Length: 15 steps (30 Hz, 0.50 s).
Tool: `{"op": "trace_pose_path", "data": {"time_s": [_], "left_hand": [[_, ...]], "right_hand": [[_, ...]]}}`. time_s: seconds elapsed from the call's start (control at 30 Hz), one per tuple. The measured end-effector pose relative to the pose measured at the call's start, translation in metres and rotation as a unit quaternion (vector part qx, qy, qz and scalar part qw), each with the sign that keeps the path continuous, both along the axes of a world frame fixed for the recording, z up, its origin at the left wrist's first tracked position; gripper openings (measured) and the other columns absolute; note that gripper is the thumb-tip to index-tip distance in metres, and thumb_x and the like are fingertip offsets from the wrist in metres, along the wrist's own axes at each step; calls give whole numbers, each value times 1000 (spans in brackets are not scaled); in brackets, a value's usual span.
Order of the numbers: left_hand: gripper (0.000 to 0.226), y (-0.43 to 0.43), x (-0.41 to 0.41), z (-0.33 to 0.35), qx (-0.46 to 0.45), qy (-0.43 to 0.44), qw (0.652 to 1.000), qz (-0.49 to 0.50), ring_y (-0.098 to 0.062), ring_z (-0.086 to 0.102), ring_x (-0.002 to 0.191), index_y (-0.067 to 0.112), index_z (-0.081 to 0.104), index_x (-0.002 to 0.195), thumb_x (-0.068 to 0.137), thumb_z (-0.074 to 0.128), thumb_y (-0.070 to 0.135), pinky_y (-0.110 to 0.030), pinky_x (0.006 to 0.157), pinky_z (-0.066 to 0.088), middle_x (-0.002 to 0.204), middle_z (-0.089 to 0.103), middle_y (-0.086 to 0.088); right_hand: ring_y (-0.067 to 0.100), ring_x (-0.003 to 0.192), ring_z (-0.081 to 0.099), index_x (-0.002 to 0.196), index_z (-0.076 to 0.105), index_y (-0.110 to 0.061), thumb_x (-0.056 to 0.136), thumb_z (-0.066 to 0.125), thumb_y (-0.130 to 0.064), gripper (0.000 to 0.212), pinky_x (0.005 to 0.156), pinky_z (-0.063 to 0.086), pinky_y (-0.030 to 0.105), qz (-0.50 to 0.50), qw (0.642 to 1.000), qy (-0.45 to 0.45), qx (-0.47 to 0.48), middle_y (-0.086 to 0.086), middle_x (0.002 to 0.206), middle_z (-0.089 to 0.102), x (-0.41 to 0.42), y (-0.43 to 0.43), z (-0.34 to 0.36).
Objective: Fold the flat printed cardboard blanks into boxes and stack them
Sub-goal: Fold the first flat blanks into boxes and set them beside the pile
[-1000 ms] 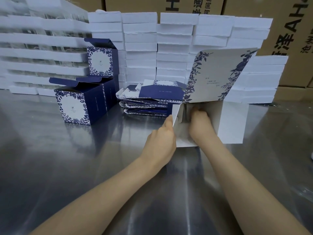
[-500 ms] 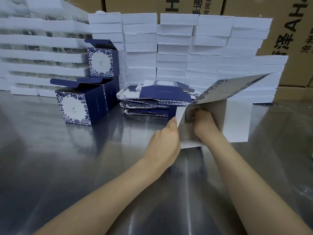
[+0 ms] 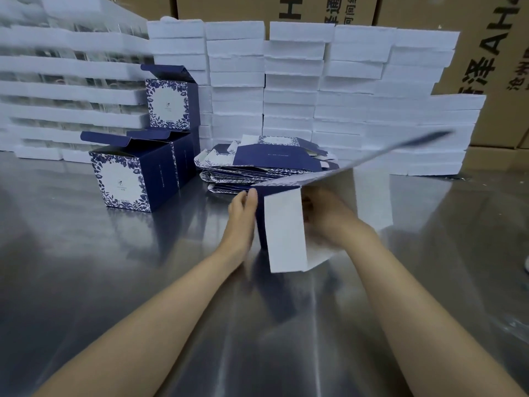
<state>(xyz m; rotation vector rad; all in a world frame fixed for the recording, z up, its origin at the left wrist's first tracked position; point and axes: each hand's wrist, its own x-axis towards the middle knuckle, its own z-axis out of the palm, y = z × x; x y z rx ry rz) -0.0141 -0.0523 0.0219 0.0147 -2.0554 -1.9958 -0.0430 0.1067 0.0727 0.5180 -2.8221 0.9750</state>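
A half-folded cardboard blank [image 3: 283, 230], white inside and navy with blue flowers outside, stands on the steel table [image 3: 114, 267] in front of me. My left hand [image 3: 240, 219] presses flat against its left side panel with straight fingers. My right hand [image 3: 326, 216] is inside the blank, behind a white flap, its fingers partly hidden. The blank's large printed panel [image 3: 372, 159] is tipped down almost level over my hands. A pile of flat blanks [image 3: 263, 164] lies just behind. Three folded boxes stand at the left: the front box [image 3: 128, 179], one behind it [image 3: 183, 156], one on top [image 3: 171, 104].
Stacks of white foam trays [image 3: 315, 90] form a wall along the back of the table. More foam trays with clear glassware [image 3: 65, 90] are at the far left. Brown shipping cartons [image 3: 492, 67] stand behind.
The blank's large printed panel has swung down from upright to nearly level. A white side flap has come up in front of my right hand. Both hands shifted slightly with the blank.
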Motion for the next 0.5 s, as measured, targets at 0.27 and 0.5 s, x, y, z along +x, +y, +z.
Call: {"op": "trace_pose_path", "data": {"time_s": [0.27, 0.5], "left_hand": [[69, -12, 0, -3, 84, -50, 987, -131, -9, 63, 112, 36, 71, 104, 60, 50, 85, -36, 106, 42, 118, 69, 8], [67, -21, -4, -1, 53, -59, 993, -90, -7, 66, 106, 52, 72, 88, 45, 48, 98, -36, 106, 42, 109, 72, 15]], "right_hand": [[13, 75, 35, 79, 45, -9, 105, 33, -9, 28, 63, 30, 13, -85, 978, -192, 12, 2, 83, 36, 11, -10, -17], [9, 70, 44, 82, 46, -21, 104, 33, -4, 30, 66, 42, 9, -130, 863, -148, -465, 0, 79, 45, 24, -49, -54]]}}
